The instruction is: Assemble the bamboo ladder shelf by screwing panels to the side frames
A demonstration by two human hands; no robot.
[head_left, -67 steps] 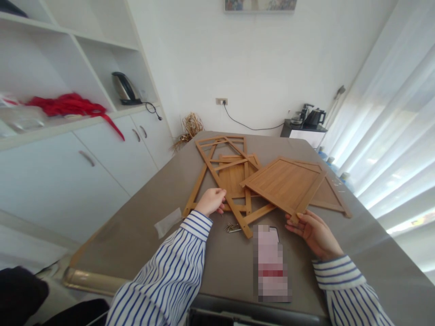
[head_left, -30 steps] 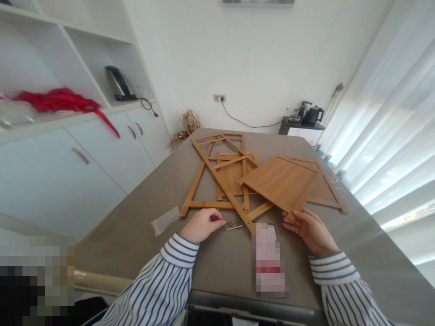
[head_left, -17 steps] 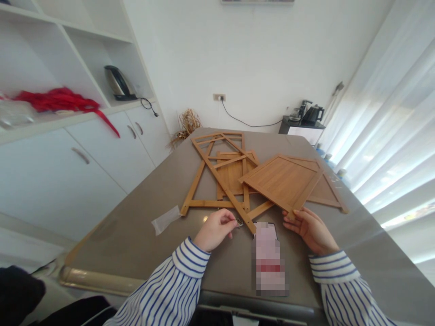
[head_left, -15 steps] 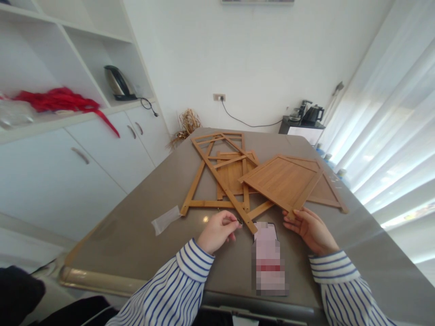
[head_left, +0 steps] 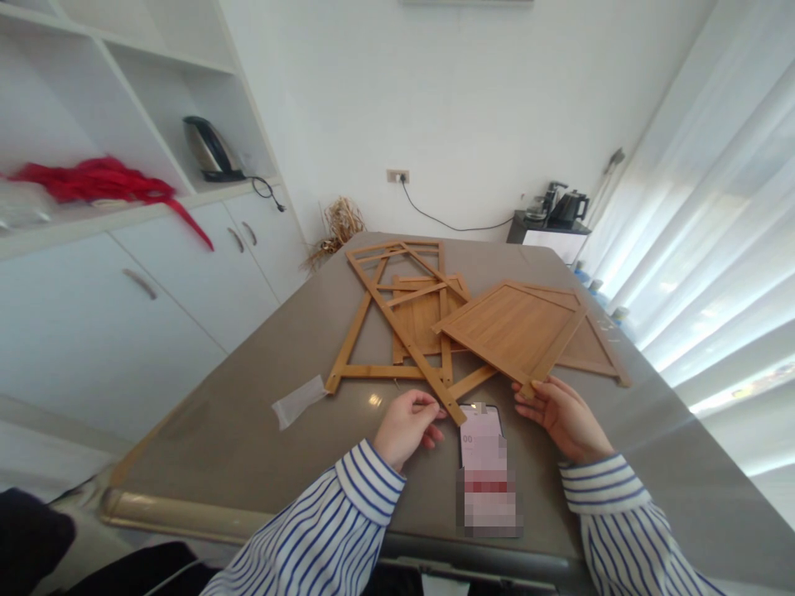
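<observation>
My left hand (head_left: 407, 426) rests on the grey table (head_left: 248, 439), fingers curled in a pinch beside the near end of a wooden lattice frame (head_left: 397, 327). The small metal screws that lay there are hidden under its fingers. My right hand (head_left: 559, 414) grips the near corner of a tilted wooden panel (head_left: 513, 327), thumb on top. That panel leans over the frame and another flat panel (head_left: 590, 348). A third panel (head_left: 422, 319) lies under the frame. A phone (head_left: 484, 463) lies between my hands.
A small clear plastic bag (head_left: 298, 400) lies left of the frame. White cabinets and shelves on the left hold a kettle (head_left: 208, 149) and red cloth (head_left: 93, 178). A side table with a kettle (head_left: 559, 211) stands beyond. Curtains (head_left: 714, 232) hang on the right.
My left hand left the frame's edge, came down to the screws on the table and closed over them. My right hand kept hold of the panel's corner.
</observation>
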